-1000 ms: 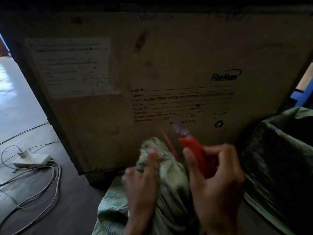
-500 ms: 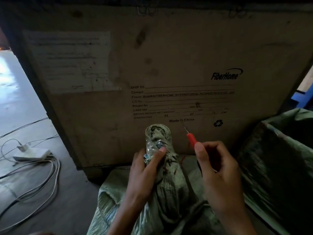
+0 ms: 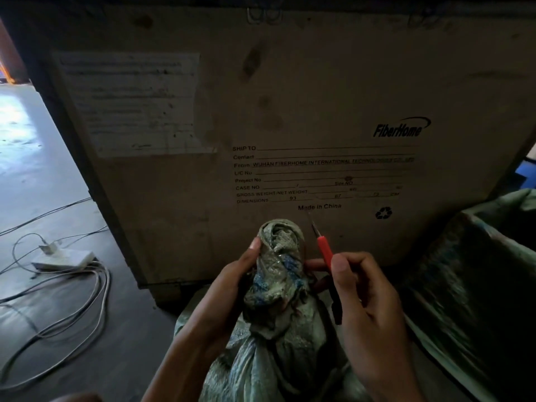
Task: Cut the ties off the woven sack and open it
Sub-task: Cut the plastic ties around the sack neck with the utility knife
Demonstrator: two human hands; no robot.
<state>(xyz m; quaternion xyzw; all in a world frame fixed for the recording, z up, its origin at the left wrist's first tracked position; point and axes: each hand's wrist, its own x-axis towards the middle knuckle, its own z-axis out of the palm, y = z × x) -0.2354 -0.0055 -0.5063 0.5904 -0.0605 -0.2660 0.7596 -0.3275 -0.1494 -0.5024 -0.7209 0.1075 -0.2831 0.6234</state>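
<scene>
A pale green woven sack [image 3: 278, 358] stands low in the middle, its neck [image 3: 280, 256] bunched upright and wound with clear tape and blue markings. My left hand [image 3: 232, 288] grips the neck from the left, thumb near its top. My right hand [image 3: 365, 309] is just right of the neck and holds a cutting tool [image 3: 324, 250] with a red and black handle; its thin metal tip points up beside the neck's top. I cannot make out a tie under the tape.
A big wooden crate [image 3: 290, 111] with printed shipping text fills the background close behind the sack. A second green sack [image 3: 478, 285] stands open at the right. On the floor at left lie a white power strip [image 3: 62, 258] and loose cables [image 3: 72, 309].
The sack's neck has gone from blurred motion to held still and upright. My left hand slid higher on it. The tool moved closer to the neck, tip up.
</scene>
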